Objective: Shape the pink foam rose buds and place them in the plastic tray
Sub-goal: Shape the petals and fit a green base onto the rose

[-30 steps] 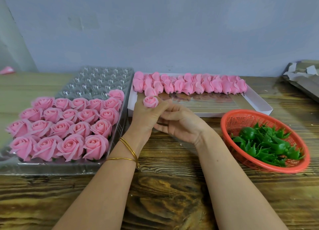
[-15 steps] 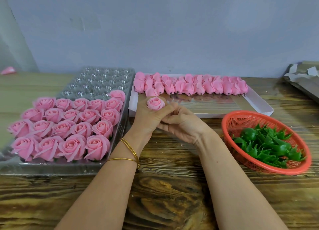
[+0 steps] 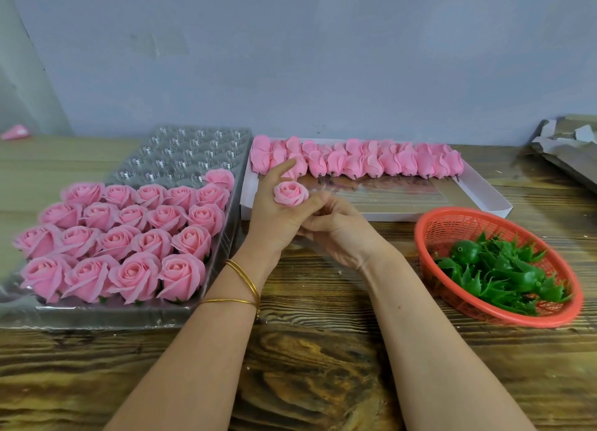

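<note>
A pink foam rose bud (image 3: 290, 193) sits upright between my two hands, above the table's middle. My left hand (image 3: 274, 217) holds it from the left, with its index finger sticking up toward the row of buds. My right hand (image 3: 336, 227) grips the bud's base from the right; its fingertips are hidden under the flower. On the left lies the clear plastic tray (image 3: 181, 152), its near rows filled with several shaped pink roses (image 3: 129, 233) and its far cups bare.
A white cardboard box (image 3: 484, 198) behind my hands holds a row of unshaped pink buds (image 3: 361, 160). An orange plastic basket (image 3: 484, 311) with green calyx pieces (image 3: 497, 272) stands at the right. Torn cardboard (image 3: 568, 152) lies at the far right. The table is wood.
The bud has turned in my hands and looks more opened. My left index finger has lifted up. Both hands stay at the same spot.
</note>
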Tool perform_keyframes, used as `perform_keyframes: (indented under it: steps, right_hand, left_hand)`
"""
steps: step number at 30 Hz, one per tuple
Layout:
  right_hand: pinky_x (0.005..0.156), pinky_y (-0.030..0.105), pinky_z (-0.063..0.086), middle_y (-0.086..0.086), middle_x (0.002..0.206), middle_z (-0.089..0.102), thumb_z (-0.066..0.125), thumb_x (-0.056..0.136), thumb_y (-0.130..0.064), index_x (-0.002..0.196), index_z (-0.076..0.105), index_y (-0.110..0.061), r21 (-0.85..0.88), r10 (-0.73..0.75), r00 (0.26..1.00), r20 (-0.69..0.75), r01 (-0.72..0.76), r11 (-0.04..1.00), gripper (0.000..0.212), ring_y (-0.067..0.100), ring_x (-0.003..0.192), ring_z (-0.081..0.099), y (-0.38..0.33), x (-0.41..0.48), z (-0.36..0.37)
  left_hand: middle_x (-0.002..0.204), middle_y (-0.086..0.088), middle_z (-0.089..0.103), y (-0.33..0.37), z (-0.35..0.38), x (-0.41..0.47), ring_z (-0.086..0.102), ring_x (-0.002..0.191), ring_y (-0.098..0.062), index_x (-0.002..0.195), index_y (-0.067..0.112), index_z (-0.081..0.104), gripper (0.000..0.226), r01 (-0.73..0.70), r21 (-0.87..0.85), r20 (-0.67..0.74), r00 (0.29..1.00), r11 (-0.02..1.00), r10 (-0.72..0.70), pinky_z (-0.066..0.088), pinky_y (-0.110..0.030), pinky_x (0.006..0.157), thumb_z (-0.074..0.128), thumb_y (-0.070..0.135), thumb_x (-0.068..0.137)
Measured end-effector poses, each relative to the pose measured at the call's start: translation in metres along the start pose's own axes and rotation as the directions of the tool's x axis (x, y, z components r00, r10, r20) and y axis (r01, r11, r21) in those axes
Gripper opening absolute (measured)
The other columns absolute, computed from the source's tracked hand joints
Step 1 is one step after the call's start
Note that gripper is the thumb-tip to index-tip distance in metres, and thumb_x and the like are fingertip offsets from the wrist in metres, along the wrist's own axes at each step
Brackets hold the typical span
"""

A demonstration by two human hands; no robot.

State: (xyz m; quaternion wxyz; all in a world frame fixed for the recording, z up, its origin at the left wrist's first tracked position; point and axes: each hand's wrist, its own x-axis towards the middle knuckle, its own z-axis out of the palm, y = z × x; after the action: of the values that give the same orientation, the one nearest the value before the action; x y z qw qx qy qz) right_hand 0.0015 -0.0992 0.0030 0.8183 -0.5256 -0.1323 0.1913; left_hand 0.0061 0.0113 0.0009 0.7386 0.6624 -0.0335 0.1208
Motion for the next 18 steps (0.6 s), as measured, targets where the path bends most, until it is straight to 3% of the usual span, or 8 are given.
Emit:
perform_keyframes:
  steps: [2, 5, 7, 10, 14, 18]
  right_hand:
    - [0.087, 0.035, 0.055, 0.009, 0.096, 0.071, 0.033, 0.087, 0.027, 0.099, 0.063, -0.005, -0.016, -0.020, 1.000, -0.019, 0.020, 1.000, 0.045, 0.018, 0.088, 0.069, 0.0017, 0.0009, 0.0005]
    - [0.071, 0.027, 0.056, 0.009, 0.093, 0.072, 0.032, 0.083, 0.029, 0.096, 0.064, -0.006, -0.050, -0.051, 0.997, -0.057, 0.048, 0.998, 0.049, 0.019, 0.086, 0.069, 0.0034, 0.0008, 0.0012]
    - [0.077, 0.029, 0.057, 0.015, 0.098, 0.070, 0.034, 0.080, 0.029, 0.101, 0.064, -0.002, -0.079, -0.084, 0.993, -0.087, 0.077, 0.994, 0.048, 0.023, 0.092, 0.068, 0.0036, 0.0006, 0.0011]
    - [0.098, 0.045, 0.050, 0.023, 0.105, 0.067, 0.043, 0.079, 0.025, 0.109, 0.065, 0.002, -0.171, -0.141, 0.978, -0.155, 0.114, 0.979, 0.043, 0.034, 0.102, 0.064, 0.0041, 0.0017, 0.0025]
    - [0.098, 0.050, 0.049, 0.023, 0.105, 0.070, 0.048, 0.081, 0.022, 0.107, 0.068, -0.003, -0.313, -0.213, 0.954, -0.212, 0.140, 0.939, 0.041, 0.033, 0.100, 0.065, 0.0031, 0.0021, 0.0029]
    - [0.099, 0.048, 0.051, 0.025, 0.110, 0.069, 0.042, 0.079, 0.025, 0.112, 0.067, 0.002, -0.462, -0.277, 0.938, -0.208, 0.155, 0.873, 0.047, 0.034, 0.109, 0.065, 0.0040, 0.0030, 0.0005]
  left_hand:
    - [0.120, -0.001, 0.060, -0.0031, 0.0002, 0.0015, 0.062, 0.102, -0.009, 0.119, 0.027, 0.059, 0.061, -0.032, 0.032, -0.022, 0.999, 0.999, 0.033, 0.053, -0.029, 0.088, 0.087, 0.017, 0.066]
    - [0.109, 0.011, 0.061, -0.0067, 0.0002, 0.0035, 0.061, 0.094, 0.002, 0.115, 0.029, 0.058, 0.058, -0.093, 0.135, -0.055, 0.993, 0.986, 0.102, 0.051, -0.017, 0.080, 0.087, 0.019, 0.066]
    - [0.107, 0.014, 0.060, -0.0080, 0.0002, 0.0046, 0.059, 0.094, 0.004, 0.117, 0.028, 0.057, 0.060, -0.134, 0.210, -0.068, 0.986, 0.968, 0.152, 0.049, -0.012, 0.081, 0.088, 0.022, 0.065]
    - [0.109, 0.007, 0.058, -0.0091, 0.0004, 0.0043, 0.057, 0.095, -0.002, 0.123, 0.020, 0.055, 0.065, -0.187, 0.382, -0.098, 0.966, 0.905, 0.240, 0.047, -0.012, 0.082, 0.087, 0.030, 0.066]
    - [0.110, 0.004, 0.048, -0.0061, -0.0004, 0.0013, 0.048, 0.086, -0.002, 0.125, 0.019, 0.054, 0.065, -0.203, 0.583, -0.119, 0.937, 0.787, 0.329, 0.034, -0.001, 0.072, 0.081, 0.036, 0.069]
    - [0.114, 0.000, 0.044, -0.0022, 0.0010, -0.0016, 0.036, 0.087, 0.006, 0.128, 0.016, 0.051, 0.060, -0.240, 0.610, -0.059, 0.937, 0.755, 0.345, 0.026, 0.008, 0.072, 0.076, 0.022, 0.073]
